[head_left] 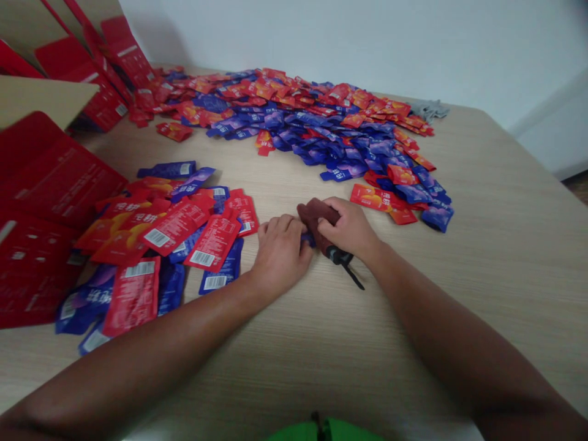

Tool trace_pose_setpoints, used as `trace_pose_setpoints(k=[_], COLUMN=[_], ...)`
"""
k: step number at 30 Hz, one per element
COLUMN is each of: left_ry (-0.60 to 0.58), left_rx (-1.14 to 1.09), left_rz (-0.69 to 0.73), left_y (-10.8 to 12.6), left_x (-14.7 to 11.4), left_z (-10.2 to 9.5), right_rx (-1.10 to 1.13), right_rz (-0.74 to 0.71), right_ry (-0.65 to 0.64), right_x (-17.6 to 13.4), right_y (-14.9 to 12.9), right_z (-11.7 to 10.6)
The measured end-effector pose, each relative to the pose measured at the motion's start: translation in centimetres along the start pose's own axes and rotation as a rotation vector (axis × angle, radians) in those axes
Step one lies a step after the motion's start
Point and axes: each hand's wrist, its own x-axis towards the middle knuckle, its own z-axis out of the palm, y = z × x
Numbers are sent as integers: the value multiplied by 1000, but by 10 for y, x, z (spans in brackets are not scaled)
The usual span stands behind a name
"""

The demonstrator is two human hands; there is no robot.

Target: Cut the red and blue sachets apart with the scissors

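While a strip of something green [324, 430] shows at the bottom edge, two bare forearms reach forward over a pale wooden desk [496, 245]. The left hand [282, 251] lies low, fingers bent over what looks like a blue packet [307, 238]; only a sliver shows beside the thumb, so whether it is pinched or merely pressed down cannot be told. The right hand [346, 229] is wrapped around a brown tool [316, 215], gripping it from the right. The tool's long axis slants from far left to near right, its black end and thin tail pointing back towards the person. The packet lies just left of the tool, between the two hands, with the left hand nearer and touching it.

To the left is a loose pile of red and blue packets [177, 223], beside an open red box [50, 177]. Farther off, a long heap of packets [303, 119] stretches before a white wall [367, 49], with grey scraps [432, 110] at its right end.
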Motion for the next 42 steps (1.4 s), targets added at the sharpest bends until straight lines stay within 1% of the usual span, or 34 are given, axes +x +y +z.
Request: trace_pose_setpoints(k=[4, 6, 8, 10, 12, 14, 16, 18, 20, 23, 26, 28, 31, 33, 34, 36, 39, 42], left_ry=[-17, -29, -39, -50, -59, -58, -49, -41, -39, -40, -38, -35, -48, -57, -59, -56, -50, -51], left_rx=[15, 19, 23, 34, 39, 28, 12, 2, -2, 0, 1, -6, -2, 10, 15, 18, 11, 9], left_rz=[51, 64, 70, 60, 37, 13, 5, 10, 17, 21, 22, 19, 9, 4, 6, 17, 26, 20], left_y=[4, 4, 5, 5, 5, 5, 5, 5, 5, 5, 5, 5, 5, 5, 5, 5, 5, 5], left_x=[-3, -4, -3, -3, -2, -2, -2, -1, -2, -2, -2, -3, -2, -2, -2, -2, -3, -3], left_z=[-3, -4, -4, -5, -4, -4, -3, -3, -3, -3, -2, -2, -3, -3, -3, -3, -4, -3], right_rx=[-92, -78, -27, 38, 89, 114, 99, 51, -1, -31, -1, 46, 115, 127, 117, 73, 2, -1], right_rz=[69, 78, 54, -8, -63, -69, -44, -15, 22, 71, 48, -10, -104, -118, -105, -57, 25, 47], right_ry=[120, 182, 226, 201, 112, 27, 3, 36, 94, 167, 210, 199, 82, 22, 14, 39, 123, 181], right_x=[3, 2, 0, -2, -3, -3, -1, 1, 3, 5, 4, 2, -1, -1, -1, 1, 4, 5], right_y=[7, 8, 8, 6, 4, 2, 2, 4, 8, 13, 14, 12, 7, 4, 4, 5, 9, 11], right_z=[5, 5, 3, 1, 0, 0, 1, 3, 5, 6, 4, 2, 1, 1, 1, 3, 6, 6])
